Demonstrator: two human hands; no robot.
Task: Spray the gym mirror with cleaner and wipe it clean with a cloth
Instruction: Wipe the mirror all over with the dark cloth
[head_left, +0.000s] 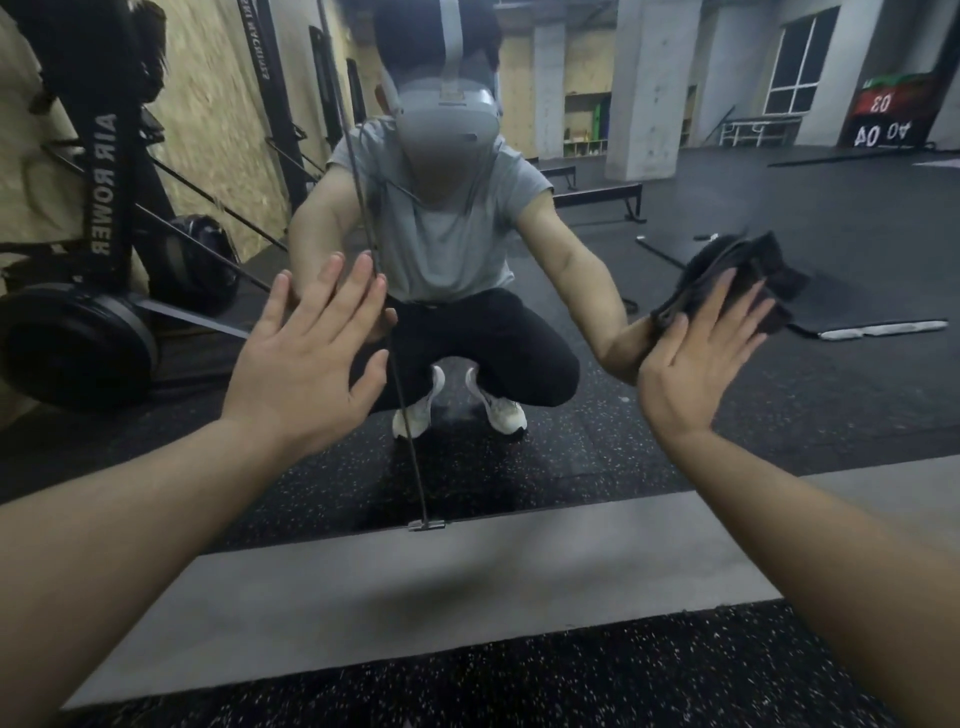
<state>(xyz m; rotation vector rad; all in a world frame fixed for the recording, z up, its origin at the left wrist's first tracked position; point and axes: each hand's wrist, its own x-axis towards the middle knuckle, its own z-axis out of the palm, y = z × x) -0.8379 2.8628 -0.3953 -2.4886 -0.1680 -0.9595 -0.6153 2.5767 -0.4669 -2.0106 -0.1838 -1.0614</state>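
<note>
Wiping stage at the lower part of the gym mirror (779, 197), seen from my own head while I crouch on the speckled floor (519, 675) in front of it. My right hand (696, 358) presses a dark cloth (743, 265) flat against the glass, well to the right of the vertical seam (395, 364) that divides the panels; its fingers (719, 299) are straight and slightly spread over the fabric, pushing and not pinching it. My left hand (306, 358) lies open on the glass just left of that seam, fingers extended and fanned, holding nothing and apparently bracing me. The cloth is bunched and folded, so I judge it soft, light and limp; it should be taken under the whole flat palm, with the loose folds tucked beneath the fingers, or its free edges will trail. The mirror is rigid, smooth and breakable, so even, moderate pressure seems wise. No spray bottle appears in this view, and I cannot tell whether the glass under the cloth is wet. A grey strip (415, 597) runs along the mirror's bottom edge. Reflected at the left edge stands a rowing machine (104, 182).
</note>
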